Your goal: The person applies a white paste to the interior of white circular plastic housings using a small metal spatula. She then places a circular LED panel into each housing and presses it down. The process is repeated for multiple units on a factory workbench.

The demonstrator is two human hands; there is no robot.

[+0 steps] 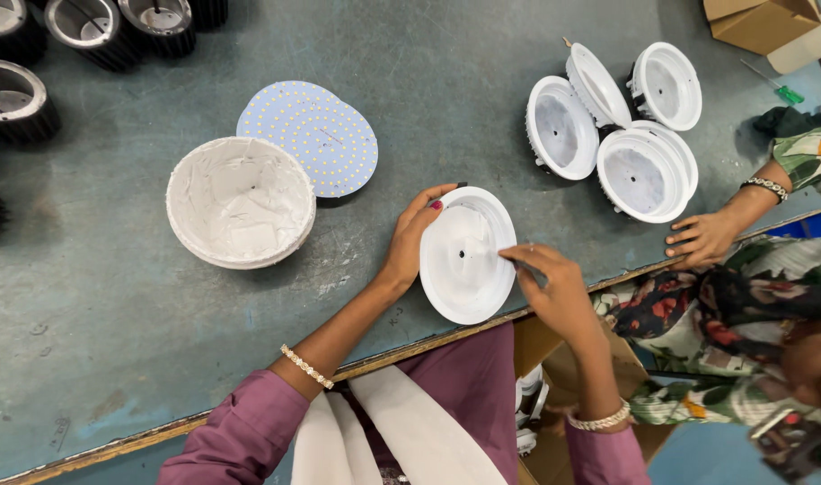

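Left hand (pixel 412 235): fingers curled over the left rim of the white round housing (pixel 464 260), gripping it; the thumb is hidden behind the rim.
Right hand (pixel 554 286): fingers pinched narrow around a thin dark tool (pixel 522 264); its tip is too small to make out.
Housing: between both sets of fingers, at the table's near edge, with its small centre hole just left of the right fingertips.
Bowl of white paste (pixel 240 202): well left of the left fingers.
LED disc (pixel 325 135): partly hidden behind the bowl.
Co-worker's hand (pixel 702 238): right of the right fingers, flat on the table (pixel 114 314); the arm is cut off.
Black finned housings (pixel 15 99): top left, cropped by the frame.
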